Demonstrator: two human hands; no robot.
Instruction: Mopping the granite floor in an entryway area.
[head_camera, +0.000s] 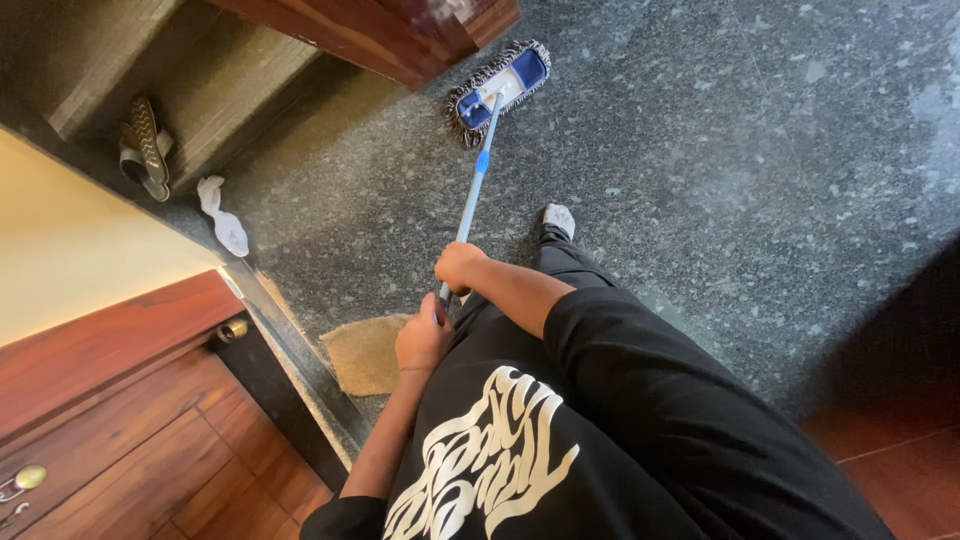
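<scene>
Flat mop (497, 92): likely light, pole stiff and smooth, fringed head soft, should glide easily on polished floor. Best hold: upper end of pole, hands stacked. Right hand (459, 266) wrapped tight round pole; left hand (423, 340) just below, fist closed on pole end. Looks: blue pad, grey-white fringe, blue-and-silver pole. Head lies flat on dark speckled stone floor (740, 170), near wooden furniture edge (380, 40), well ahead of socked foot (559, 220).

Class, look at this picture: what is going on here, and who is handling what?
A person in a black printed shirt holds a mop handle with both hands, the right hand above the left hand. The flat blue mop head rests on the dark speckled floor near a wooden step. A sandal, a white cloth and a small mat lie nearby.
</scene>
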